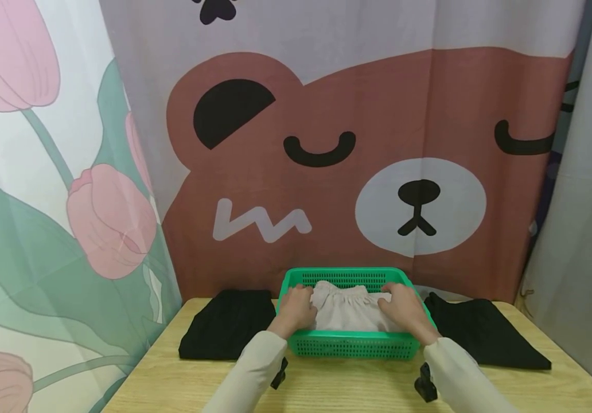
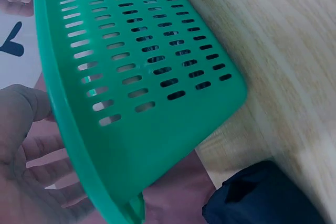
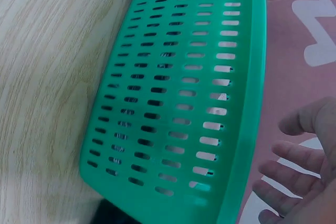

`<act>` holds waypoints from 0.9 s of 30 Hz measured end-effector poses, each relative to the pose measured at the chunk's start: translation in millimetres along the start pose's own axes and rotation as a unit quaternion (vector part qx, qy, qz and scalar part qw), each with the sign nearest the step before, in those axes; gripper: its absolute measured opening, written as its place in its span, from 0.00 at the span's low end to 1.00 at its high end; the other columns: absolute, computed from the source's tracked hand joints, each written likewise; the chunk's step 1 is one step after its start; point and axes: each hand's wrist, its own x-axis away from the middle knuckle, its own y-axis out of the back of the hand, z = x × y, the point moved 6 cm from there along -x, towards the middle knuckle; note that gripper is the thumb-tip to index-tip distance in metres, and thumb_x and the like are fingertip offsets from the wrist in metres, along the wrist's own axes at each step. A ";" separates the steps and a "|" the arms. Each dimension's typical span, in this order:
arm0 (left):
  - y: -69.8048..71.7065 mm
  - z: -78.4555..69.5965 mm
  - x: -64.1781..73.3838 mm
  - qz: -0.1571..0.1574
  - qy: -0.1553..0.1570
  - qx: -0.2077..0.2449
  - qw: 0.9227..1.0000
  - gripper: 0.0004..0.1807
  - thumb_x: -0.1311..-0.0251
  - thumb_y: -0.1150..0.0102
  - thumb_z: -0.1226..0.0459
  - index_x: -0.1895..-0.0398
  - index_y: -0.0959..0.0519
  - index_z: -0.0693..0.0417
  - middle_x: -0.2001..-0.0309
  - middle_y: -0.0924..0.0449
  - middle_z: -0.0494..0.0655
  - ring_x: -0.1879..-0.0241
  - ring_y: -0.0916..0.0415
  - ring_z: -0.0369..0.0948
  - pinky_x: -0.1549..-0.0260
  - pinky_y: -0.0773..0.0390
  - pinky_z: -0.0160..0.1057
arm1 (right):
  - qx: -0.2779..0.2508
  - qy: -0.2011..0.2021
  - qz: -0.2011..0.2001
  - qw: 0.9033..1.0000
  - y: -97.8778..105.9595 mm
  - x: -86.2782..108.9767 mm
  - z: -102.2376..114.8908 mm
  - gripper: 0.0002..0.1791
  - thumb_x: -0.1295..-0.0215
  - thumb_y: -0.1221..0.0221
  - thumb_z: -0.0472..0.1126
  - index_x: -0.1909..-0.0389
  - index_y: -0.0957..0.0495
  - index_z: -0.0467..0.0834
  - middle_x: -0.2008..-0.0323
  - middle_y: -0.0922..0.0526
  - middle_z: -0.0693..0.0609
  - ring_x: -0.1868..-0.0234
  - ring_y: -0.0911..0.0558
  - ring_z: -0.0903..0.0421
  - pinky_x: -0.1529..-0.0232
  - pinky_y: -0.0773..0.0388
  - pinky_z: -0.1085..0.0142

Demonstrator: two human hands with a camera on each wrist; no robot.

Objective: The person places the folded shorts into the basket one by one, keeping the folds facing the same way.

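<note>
A green plastic basket (image 1: 353, 344) with slotted walls stands at the middle of the wooden table. Inside it lies a pale beige garment (image 1: 350, 310) with a gathered, ruffled waist edge. My left hand (image 1: 298, 307) is over the basket's left side, its thumb by the garment's left edge. On the other side, my right hand (image 1: 404, 307) reaches over the right rim, thumb at the garment's right edge. Loosely bent, spread fingers (image 3: 291, 177) show in the right wrist view with nothing between them. The left wrist view shows the left fingers (image 2: 50, 171) relaxed beside the rim, holding nothing.
A folded black cloth (image 1: 229, 327) lies left of the basket, and another black cloth (image 1: 492, 335) lies to its right. Behind the table hangs a curtain (image 1: 327, 218) with a bear print. A tulip-print curtain (image 1: 43, 229) hangs at left.
</note>
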 end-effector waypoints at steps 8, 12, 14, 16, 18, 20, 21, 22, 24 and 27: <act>10.8 7.4 1.3 -0.003 0.040 -0.019 0.999 0.18 0.40 0.41 0.65 0.47 0.21 0.60 0.52 0.25 0.57 0.56 0.27 0.55 0.60 0.24 0.52 | 0.017 0.019 -0.045 0.999 5.4 0.7 9.9 0.21 0.38 0.45 0.36 0.46 0.22 0.32 0.53 0.19 0.37 0.89 0.38 0.58 0.83 0.39 0.62; 19.7 9.7 5.4 -0.016 0.037 -0.009 0.999 0.18 0.38 0.41 0.63 0.46 0.21 0.58 0.50 0.26 0.57 0.56 0.29 0.54 0.61 0.24 0.51 | 0.026 0.030 -0.067 0.997 8.3 0.5 17.6 0.20 0.39 0.44 0.37 0.47 0.21 0.35 0.53 0.18 0.39 0.87 0.37 0.58 0.78 0.36 0.60; 25.5 10.1 8.1 -0.026 0.030 0.007 0.999 0.18 0.38 0.41 0.63 0.45 0.22 0.58 0.50 0.26 0.57 0.57 0.29 0.54 0.62 0.25 0.50 | 0.021 0.033 -0.074 0.996 9.5 -0.1 22.3 0.20 0.40 0.44 0.37 0.47 0.20 0.35 0.52 0.18 0.40 0.85 0.34 0.56 0.77 0.34 0.59; 30.6 10.6 11.0 -0.036 0.023 0.025 0.999 0.18 0.38 0.42 0.63 0.45 0.22 0.60 0.50 0.27 0.57 0.58 0.30 0.53 0.62 0.25 0.50 | 0.014 0.038 -0.083 0.996 10.2 -0.9 27.7 0.19 0.39 0.43 0.37 0.47 0.20 0.35 0.51 0.18 0.40 0.79 0.27 0.54 0.75 0.29 0.58; 34.1 12.1 13.4 -0.044 0.017 0.038 0.998 0.18 0.38 0.41 0.63 0.46 0.22 0.60 0.51 0.27 0.57 0.59 0.30 0.52 0.64 0.25 0.48 | -0.005 0.040 -0.085 0.996 10.0 -0.9 33.6 0.20 0.38 0.44 0.37 0.46 0.21 0.34 0.50 0.19 0.39 0.76 0.23 0.49 0.73 0.27 0.55; 37.0 14.2 15.2 -0.051 0.015 0.048 0.997 0.18 0.38 0.41 0.63 0.46 0.21 0.60 0.52 0.27 0.57 0.59 0.30 0.52 0.65 0.25 0.47 | -0.022 0.046 -0.088 0.995 9.5 -0.7 40.0 0.20 0.36 0.44 0.37 0.45 0.22 0.34 0.49 0.20 0.38 0.69 0.20 0.45 0.69 0.26 0.53; 38.4 15.3 15.8 -0.055 0.016 0.050 0.997 0.18 0.38 0.40 0.63 0.47 0.21 0.60 0.53 0.27 0.57 0.59 0.30 0.52 0.66 0.25 0.47 | -0.030 0.050 -0.090 0.994 9.1 -0.5 43.3 0.20 0.35 0.44 0.37 0.44 0.23 0.34 0.48 0.21 0.37 0.65 0.19 0.44 0.66 0.25 0.51; 39.7 16.5 16.4 -0.058 0.017 0.053 0.997 0.17 0.39 0.40 0.63 0.47 0.21 0.59 0.53 0.27 0.57 0.59 0.30 0.51 0.67 0.25 0.46 | -0.041 0.054 -0.090 0.994 8.6 -0.2 46.5 0.20 0.35 0.44 0.37 0.44 0.23 0.33 0.48 0.21 0.37 0.63 0.19 0.43 0.64 0.24 0.50; 43.3 18.6 17.3 -0.066 0.022 0.057 0.996 0.17 0.39 0.40 0.63 0.48 0.21 0.59 0.54 0.28 0.56 0.59 0.30 0.51 0.70 0.26 0.44 | -0.062 0.066 -0.091 0.992 7.9 0.3 53.5 0.20 0.34 0.44 0.37 0.43 0.24 0.34 0.47 0.22 0.37 0.58 0.19 0.41 0.60 0.24 0.48; 51.2 19.8 19.3 -0.077 0.024 0.068 0.994 0.16 0.39 0.40 0.64 0.48 0.21 0.58 0.54 0.29 0.55 0.58 0.30 0.50 0.71 0.27 0.43 | -0.086 0.085 -0.097 0.988 7.7 0.7 63.8 0.19 0.34 0.43 0.36 0.43 0.24 0.35 0.47 0.21 0.39 0.47 0.23 0.43 0.56 0.25 0.47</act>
